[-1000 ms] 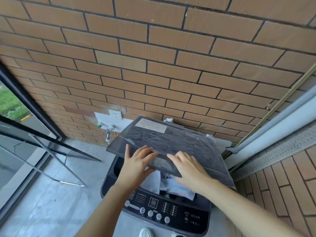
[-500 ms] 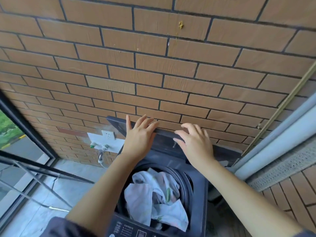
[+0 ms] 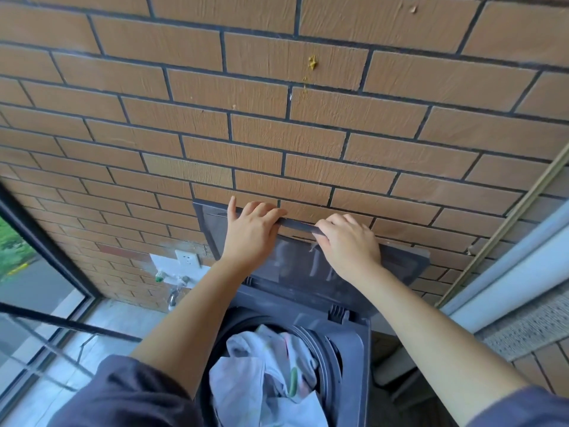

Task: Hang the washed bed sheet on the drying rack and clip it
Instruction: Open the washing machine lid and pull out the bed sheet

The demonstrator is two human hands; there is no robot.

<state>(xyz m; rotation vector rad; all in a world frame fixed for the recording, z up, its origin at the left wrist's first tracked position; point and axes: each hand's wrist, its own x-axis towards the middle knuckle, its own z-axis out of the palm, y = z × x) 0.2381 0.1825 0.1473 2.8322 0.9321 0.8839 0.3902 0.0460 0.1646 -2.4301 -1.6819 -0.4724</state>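
Both hands are up on the raised lid [image 3: 400,263] of a dark washing machine [image 3: 360,340]. The left hand [image 3: 251,232] has its fingers bent over the lid's top edge, with the thumb standing apart above it. Just to its right, the right hand [image 3: 349,245] curls its fingers round the same edge. The lid stands nearly upright, and its top edge is against or just short of the brick wall [image 3: 277,134] directly behind the hands. The bed sheet [image 3: 264,374], pale with a few coloured marks, lies bunched in the open drum well below both hands, between the two forearms, and neither hand touches it. Below and left of the left hand, a white socket [image 3: 187,258] is fixed to the wall, with a tap [image 3: 174,280] under it. Further left, dark window frames [image 3: 49,257] hold glass, and a pale floor [image 3: 123,318] shows beneath them. Beyond the right hand runs a light door frame [image 3: 508,266]. Dark sleeves [image 3: 129,392] cover the upper arms at the bottom of the view.
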